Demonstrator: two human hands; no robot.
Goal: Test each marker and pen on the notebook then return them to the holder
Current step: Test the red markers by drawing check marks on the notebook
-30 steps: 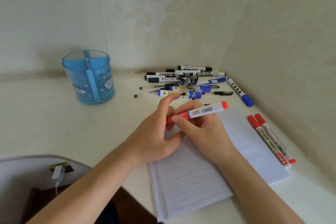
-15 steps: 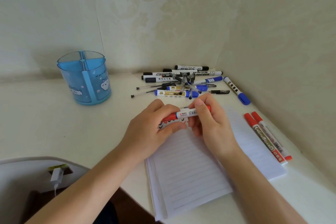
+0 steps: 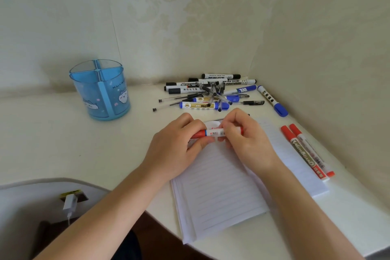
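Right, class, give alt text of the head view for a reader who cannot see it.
A left hand and a right hand grip a red marker over a lined notebook on a desk. A blue holder stands at left, a heap of pens and markers lies behind, and two red markers lie at the notebook's right.

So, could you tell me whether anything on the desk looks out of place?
The pens and markers lie in a criss-crossed heap in the back corner, while the blue holder looks empty. Two red markers lie loose along the right edge of the notebook.
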